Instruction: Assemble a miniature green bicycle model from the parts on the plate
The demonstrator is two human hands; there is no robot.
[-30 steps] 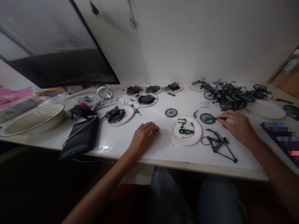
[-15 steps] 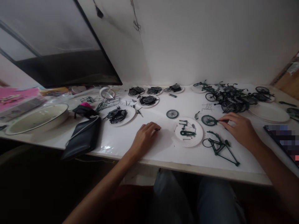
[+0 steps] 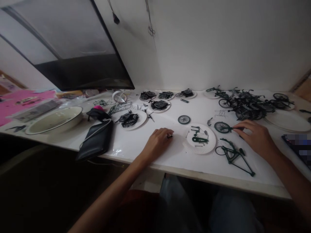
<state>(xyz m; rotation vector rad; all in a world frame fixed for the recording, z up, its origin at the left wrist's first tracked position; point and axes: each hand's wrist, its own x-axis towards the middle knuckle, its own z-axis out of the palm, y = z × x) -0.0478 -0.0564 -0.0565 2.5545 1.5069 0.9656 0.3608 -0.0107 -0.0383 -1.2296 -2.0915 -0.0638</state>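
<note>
Right grip [image 3: 252, 135] pinches wheel [image 3: 222, 127] by stem [image 3: 231, 128], frame [image 3: 233, 157] at wheel's five o'clock; left grip [image 3: 157, 142] pinches black bit [image 3: 170, 136]. Wheel-handling step, seemingly; next move needs steady pinch.

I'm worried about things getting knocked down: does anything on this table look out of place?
The black case does: its near corner appears to stick out past the front edge of the table, and a pale cable lies across it. I see nothing clearly spilled.

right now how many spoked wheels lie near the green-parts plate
2: one wheel beyond the plate, another wheel by the right hand; partly hidden ones in the bicycle pile aren't counted.
</note>
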